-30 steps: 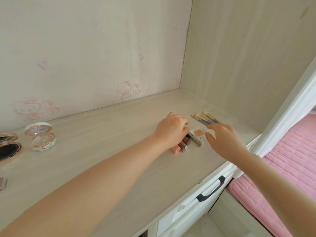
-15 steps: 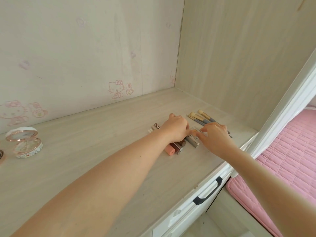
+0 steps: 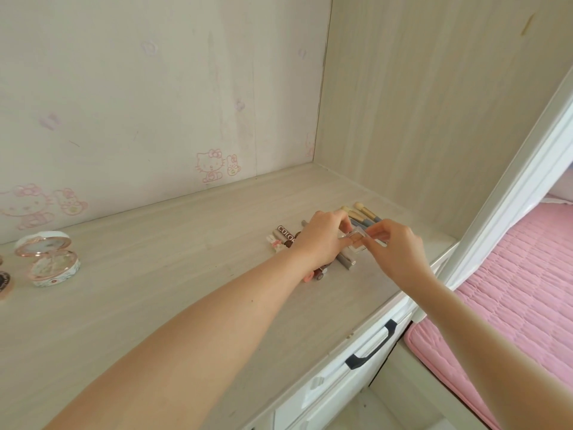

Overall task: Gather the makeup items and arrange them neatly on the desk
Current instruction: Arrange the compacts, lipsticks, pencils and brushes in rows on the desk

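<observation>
Both hands meet over the right end of the surface [image 3: 186, 274], left hand [image 3: 322, 240] and right hand [image 3: 400, 252] pinching a small clear compact [image 3: 356, 240] between fingertips, just above a row of tubes [image 3: 283, 240] and beside brushes [image 3: 362, 212]. Bare room stretches left toward an open round compact [image 3: 48, 262] near the far edge.

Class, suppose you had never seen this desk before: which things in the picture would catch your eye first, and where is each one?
First come the two hands meeting at the right of the desk: the left hand and right hand together pinch a small clear compact above a row of lipstick tubes, with makeup brushes just behind. Far left sits an open round compact, and pink cartoon cat stickers dot the back wall.
</observation>
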Available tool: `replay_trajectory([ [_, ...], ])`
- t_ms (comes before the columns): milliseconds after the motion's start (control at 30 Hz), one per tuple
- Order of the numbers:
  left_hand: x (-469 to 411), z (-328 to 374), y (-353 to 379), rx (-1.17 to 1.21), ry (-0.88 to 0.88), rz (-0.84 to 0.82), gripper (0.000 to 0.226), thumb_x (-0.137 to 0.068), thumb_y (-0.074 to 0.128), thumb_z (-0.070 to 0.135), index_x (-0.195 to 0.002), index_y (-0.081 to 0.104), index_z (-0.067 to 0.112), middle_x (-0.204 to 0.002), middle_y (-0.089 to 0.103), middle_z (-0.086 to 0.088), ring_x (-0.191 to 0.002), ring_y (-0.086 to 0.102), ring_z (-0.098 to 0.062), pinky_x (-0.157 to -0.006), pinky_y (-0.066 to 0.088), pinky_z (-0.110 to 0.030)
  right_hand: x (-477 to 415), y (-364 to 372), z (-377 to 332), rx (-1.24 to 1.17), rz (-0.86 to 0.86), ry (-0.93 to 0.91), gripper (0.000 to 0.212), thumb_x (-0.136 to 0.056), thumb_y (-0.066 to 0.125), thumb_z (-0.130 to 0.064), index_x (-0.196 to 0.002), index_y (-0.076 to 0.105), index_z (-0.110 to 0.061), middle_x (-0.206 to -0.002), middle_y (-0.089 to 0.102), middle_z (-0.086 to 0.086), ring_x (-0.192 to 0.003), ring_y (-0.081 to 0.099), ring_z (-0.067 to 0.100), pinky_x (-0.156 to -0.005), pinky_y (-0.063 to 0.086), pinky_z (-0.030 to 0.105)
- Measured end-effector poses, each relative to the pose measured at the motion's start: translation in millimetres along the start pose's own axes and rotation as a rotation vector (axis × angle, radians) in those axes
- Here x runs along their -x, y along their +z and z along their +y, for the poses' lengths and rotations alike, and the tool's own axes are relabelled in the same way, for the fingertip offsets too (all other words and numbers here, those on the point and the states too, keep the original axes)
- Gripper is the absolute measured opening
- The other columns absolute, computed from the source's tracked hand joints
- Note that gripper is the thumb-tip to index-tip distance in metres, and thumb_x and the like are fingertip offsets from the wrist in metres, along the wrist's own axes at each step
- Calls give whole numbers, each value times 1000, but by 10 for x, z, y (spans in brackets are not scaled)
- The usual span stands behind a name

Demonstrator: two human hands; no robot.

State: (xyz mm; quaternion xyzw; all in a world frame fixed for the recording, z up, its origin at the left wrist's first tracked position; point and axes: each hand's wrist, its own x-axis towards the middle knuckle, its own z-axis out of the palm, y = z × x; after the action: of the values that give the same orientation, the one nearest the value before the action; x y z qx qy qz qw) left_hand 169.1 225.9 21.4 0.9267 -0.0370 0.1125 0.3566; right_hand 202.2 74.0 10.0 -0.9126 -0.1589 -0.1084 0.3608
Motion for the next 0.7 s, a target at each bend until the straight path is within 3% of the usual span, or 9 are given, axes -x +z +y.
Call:
replay_trajectory([
  [133,68,44,-35,79,16,75,10,-87,67,18,-94,60,17,-99,66,0,-97,59,-17,-87,48,-39,56,-92,-87,-54,48,-29,7,-86,68,-23,-90,66,-18,-90,68,-4,-94,61,18,-83,45,30],
  [300,252,101,-193,181,10,142,11,-87,67,15,-97,65,16,-96,66,5,-93,58,-7,-79,43,-19,180,-148,-249,-91,43,-72,10,-88,64,-24,-98,64,-21,-88,65,-8,-93,62,15,-83,47,30],
  [367,339,89,-271,239,-24,164,11,-86,68,13,-95,65,18,-93,68,5,-91,61,-9,-80,47,-22,256,-152,-343,-95,44,-100,11,-89,63,-25,-99,64,-22,-87,65,-11,-93,62,16,-86,48,34],
  [533,654,60,-492,373,-98,222,11,-82,73,11,-91,70,18,-90,71,1,-86,66,-13,-84,52,-29,478,-112,-636,-166,50,-154,8,-89,63,-26,-93,67,-21,-86,65,-15,-89,61,11,-81,45,26],
  [700,1028,-64,-722,569,-195,280,16,-82,72,9,-96,71,17,-93,70,-8,-84,69,-23,-85,57,-41,697,20,-891,-250,-17,-166,6,-87,64,-17,-89,66,-23,-79,65,-20,-78,60,-10,-65,43,6],
])
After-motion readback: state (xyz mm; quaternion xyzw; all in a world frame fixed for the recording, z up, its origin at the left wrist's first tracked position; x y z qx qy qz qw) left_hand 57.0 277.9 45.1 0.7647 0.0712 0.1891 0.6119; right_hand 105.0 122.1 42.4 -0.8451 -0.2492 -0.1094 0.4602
